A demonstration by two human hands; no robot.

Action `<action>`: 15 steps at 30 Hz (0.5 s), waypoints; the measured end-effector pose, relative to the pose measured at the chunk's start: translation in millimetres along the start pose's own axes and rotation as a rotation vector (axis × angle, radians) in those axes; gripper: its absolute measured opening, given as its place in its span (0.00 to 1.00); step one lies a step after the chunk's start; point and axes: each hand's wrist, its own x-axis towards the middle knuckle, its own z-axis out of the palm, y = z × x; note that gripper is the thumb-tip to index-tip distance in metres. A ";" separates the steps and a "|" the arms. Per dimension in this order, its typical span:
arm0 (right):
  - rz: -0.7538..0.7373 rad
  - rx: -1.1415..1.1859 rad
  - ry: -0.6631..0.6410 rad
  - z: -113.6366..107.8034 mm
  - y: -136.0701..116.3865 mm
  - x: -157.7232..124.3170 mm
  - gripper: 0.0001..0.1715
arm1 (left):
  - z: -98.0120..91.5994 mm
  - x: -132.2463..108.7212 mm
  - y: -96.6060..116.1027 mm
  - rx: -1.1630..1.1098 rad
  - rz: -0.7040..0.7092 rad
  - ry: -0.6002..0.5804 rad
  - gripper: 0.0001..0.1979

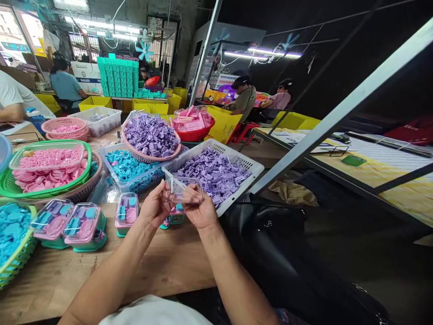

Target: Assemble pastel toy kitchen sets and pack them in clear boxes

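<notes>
Between my two hands is a clear plastic cover [177,184], raised over the near edge of the white basket [216,143] of purple pieces. My left hand [156,205] grips its left end, and my right hand [201,206] has its right end, fingers curled around it. Partly hidden behind my hands, a small teal-and-pink toy box [176,216] stands on the wooden table. Left of my left hand is another such box [126,212] with a clear top over blue, purple and pink parts. Two more boxes [86,225] stand side by side farther left.
A pink basket [152,155] heaped with purple parts rests beside a bin [131,180] of blue parts. Green baskets [43,192] of pink and blue pieces line the left. A slanted metal post [324,126] rises at right, above a dark seat [270,239]. Other people sit farther back.
</notes>
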 end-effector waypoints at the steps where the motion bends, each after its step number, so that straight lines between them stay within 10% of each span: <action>1: -0.009 -0.032 -0.023 -1.1 0.1 -0.2 0.17 | -1.9 -1.5 -0.8 0.012 0.004 -0.025 0.14; 15: -0.159 -0.450 -0.199 4.9 -15.5 -5.3 0.32 | -16.5 -14.3 -2.1 0.437 0.195 -0.244 0.23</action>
